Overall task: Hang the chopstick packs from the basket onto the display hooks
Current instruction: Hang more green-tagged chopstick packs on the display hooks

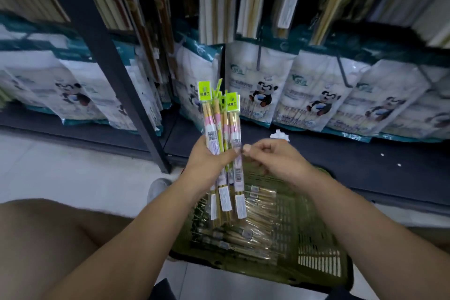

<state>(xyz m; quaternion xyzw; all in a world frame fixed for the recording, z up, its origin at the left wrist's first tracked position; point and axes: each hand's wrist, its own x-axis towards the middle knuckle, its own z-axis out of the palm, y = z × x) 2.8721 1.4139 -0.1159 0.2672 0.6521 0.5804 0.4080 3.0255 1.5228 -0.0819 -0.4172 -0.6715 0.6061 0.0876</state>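
Several chopstick packs (220, 124) are sitting fanned upright in the left hand (207, 163), which is gripping them mid-length above the basket (316, 251). Right hand (275, 161) is pinching the rightmost pack's edge. Advising: peeling one off sideways, keeping bundle clamped, green header staying up for hanging.
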